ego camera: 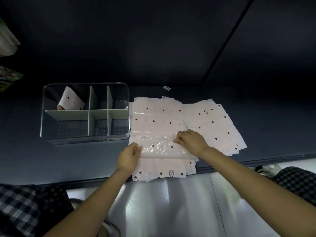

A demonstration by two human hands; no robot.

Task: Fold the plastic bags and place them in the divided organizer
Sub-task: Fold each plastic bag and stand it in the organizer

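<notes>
1. Fingers: the left hand (129, 155) has its fingers curled round the left end of the folded strip, thumb on top. The right hand (189, 141) pinches the strip's upper right edge, fingertips drawn together on the plastic. Both hands hold it; neither is free.

2. Dark table (85, 159): carries all the work items. Its near edge runs just below the bags.

3. Stack of flat bags (157, 117): white plastic with dark red dots, lying directly under the hands and touching the organizer's right wall. A second, fanned pile (220, 127) lies to its right, overlapping it.

4. Divided organizer (51, 117): clear-walled, pale dividers, left of the stack and nearer the left hand. It has six compartments in two rows. The far-left one holds one folded bag (70, 100), standing tilted. The far-middle and far-right compartments appear empty. The three near compartments show only a dotted reflection on the front wall; whether anything is inside them I cannot tell.

5. Bag being folded (160, 148): its near edge is turned up and away from the person, forming a crinkled strip whose long axis runs left to right between the two hands.

6. Judgement: the fold is partway done. The next fold probably runs away from the person or end to end, and the left hand is better placed for carrying the bag to the organizer.
</notes>
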